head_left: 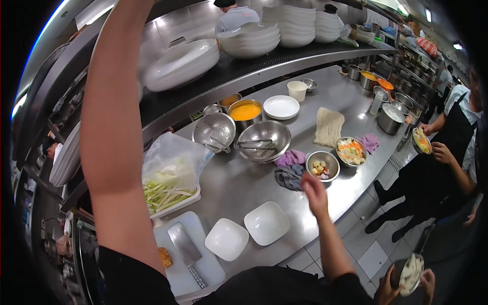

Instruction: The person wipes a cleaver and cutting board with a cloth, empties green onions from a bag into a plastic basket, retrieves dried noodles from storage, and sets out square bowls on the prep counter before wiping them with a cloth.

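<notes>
My left arm reaches up along the left side of the view toward the shelf, and its hand is past the top edge. My right hand (315, 194) is just in front of a small steel bowl (330, 177) that holds several pale and pinkish chunks. Its fingers are smeared by motion, and I cannot tell whether they touch the rim. Beside that bowl stands a steel bowl of cut vegetables (351, 151). Folded grey cloth (290, 177) and purple cloth (291, 157) lie left of my right hand. Nearer me are two white square bowls (226, 239) (267, 222).
A cleaver (186, 249) rests on a white cutting board (211, 264). Celery-like stalks (165, 195) fill a tray at left. Tongs (256, 145) lie in a steel bowl (282, 133). Stacked white bowls (249, 43) line the shelf. Co-workers hold food at right.
</notes>
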